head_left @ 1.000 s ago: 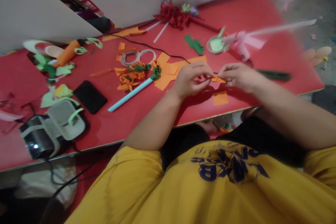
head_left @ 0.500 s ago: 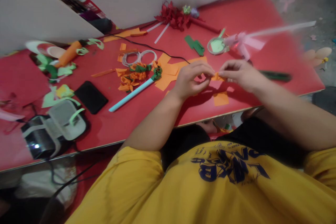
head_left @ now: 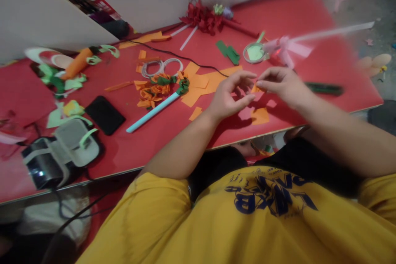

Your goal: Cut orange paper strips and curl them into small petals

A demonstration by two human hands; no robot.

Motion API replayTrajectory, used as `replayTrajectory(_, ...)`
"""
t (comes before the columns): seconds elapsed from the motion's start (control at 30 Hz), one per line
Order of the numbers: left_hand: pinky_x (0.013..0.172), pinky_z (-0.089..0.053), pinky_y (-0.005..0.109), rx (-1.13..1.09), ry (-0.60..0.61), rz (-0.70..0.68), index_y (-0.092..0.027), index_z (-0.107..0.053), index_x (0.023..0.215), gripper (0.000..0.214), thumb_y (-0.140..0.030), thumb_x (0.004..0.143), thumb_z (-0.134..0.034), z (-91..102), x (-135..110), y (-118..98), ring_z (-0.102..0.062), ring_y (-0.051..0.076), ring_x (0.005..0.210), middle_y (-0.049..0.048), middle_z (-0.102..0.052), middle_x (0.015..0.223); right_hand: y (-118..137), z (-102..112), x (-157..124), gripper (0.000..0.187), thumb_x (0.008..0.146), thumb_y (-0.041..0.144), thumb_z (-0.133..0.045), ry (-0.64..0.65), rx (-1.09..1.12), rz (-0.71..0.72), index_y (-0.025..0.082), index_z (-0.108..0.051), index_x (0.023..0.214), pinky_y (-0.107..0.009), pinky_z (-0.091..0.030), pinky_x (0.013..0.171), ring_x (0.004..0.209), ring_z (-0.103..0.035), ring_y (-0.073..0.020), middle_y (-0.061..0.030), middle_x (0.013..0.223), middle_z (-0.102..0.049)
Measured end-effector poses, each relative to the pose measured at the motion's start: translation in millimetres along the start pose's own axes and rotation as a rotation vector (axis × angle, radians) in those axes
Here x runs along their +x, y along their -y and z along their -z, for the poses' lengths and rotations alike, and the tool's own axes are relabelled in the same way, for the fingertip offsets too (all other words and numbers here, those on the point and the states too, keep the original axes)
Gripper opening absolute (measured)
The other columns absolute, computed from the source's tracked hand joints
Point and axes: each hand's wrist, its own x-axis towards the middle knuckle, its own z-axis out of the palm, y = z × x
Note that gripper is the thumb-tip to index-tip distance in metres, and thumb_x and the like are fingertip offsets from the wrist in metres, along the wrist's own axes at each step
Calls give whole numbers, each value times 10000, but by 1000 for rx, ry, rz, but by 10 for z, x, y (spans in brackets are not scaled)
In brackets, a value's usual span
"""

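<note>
Here the right hand (head_left: 280, 86) pinches a small orange paper scrap (head_left: 255, 88); the left hand (head_left: 230, 97) beside it spreads released, above the flat orange paper square (head_left: 260, 116), with a pink paper bow (head_left: 286, 49) beyond.

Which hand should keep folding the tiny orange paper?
Probably the right hand: its fingertips pinch the small orange piece, while the left hand sits beside it with fingers spread open, seemingly off the paper.
</note>
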Motion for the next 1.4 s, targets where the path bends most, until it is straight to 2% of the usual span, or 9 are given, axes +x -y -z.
replayTrajectory(0.17,668,-546,265,-10,-58,63,-270,-792,1369,540,-704,1056,-865,-69,-9,51,-785,160,851,42,-832,999,5,-12,-9,334,826,410,-1125,37,-25,88,241,-861,942,-382,-691,864,894,-794,-222,-42,928,-857)
replayTrajectory(0.43,730,-581,295,99,-67,-76,-276,-847,1346,430,-598,1063,-882,4,47,30,-780,165,852,40,-853,998,73,-18,-59,374,796,458,-1118,51,-82,205,265,-872,1002,-443,-696,1029,1033,-817,-267,-54,1049,-869)
replayTrajectory(0.57,702,-563,312,145,-102,-121,-271,-895,1117,327,-595,1095,-854,28,85,23,-751,170,821,53,-850,951,81,-25,-87,417,811,537,-1114,-18,-181,247,275,-836,977,-435,-694,991,985,-767,-257,-47,1012,-828)
replayTrajectory(0.73,680,-563,312,114,-180,-92,-272,-841,975,449,-713,1042,-892,22,115,11,-744,191,890,63,-792,973,107,-34,-96,429,827,582,-1109,-30,-197,260,290,-821,951,-423,-697,977,954,-733,-248,-41,985,-807)
replayTrajectory(0.9,757,-642,337,-153,-92,67,-274,-737,1043,508,-768,1062,-854,-17,92,47,-751,174,829,30,-779,937,112,-48,-88,399,819,494,-1125,-21,-92,239,281,-829,979,-425,-709,999,998,-779,-250,-42,1033,-830)
replayTrajectory(1.03,731,-638,327,-249,-61,134,-279,-739,1069,523,-782,1035,-878,-24,71,64,-742,169,812,22,-779,952,114,-36,-93,364,828,483,-1097,13,-66,197,264,-840,964,-415,-707,992,1021,-806,-256,-50,1026,-839)
replayTrajectory(1.13,779,-651,341,-206,-79,105,-276,-758,1041,536,-800,1030,-869,-22,73,68,-759,186,886,37,-778,991,120,-23,-117,389,814,528,-1093,48,-89,202,262,-849,959,-411,-698,966,1004,-800,-259,-55,1017,-836)
replayTrajectory(1.23,827,-653,377,-109,-86,55,-285,-795,1004,557,-840,1027,-840,-7,90,83,-772,228,1018,71,-773,1091,135,-25,-155,367,809,518,-1101,43,-191,281,279,-866,958,-441,-683,976,980,-776,-274,-64,1015,-838)
replayTrajectory(1.4,860,-645,420,-90,-27,-12,-329,-870,1005,515,-843,1015,-846,79,129,147,-753,236,1039,89,-759,1200,189,-11,-182,197,975,505,-968,40,-372,399,330,-901,914,-473,-653,1021,997,-763,-301,-68,994,-842)
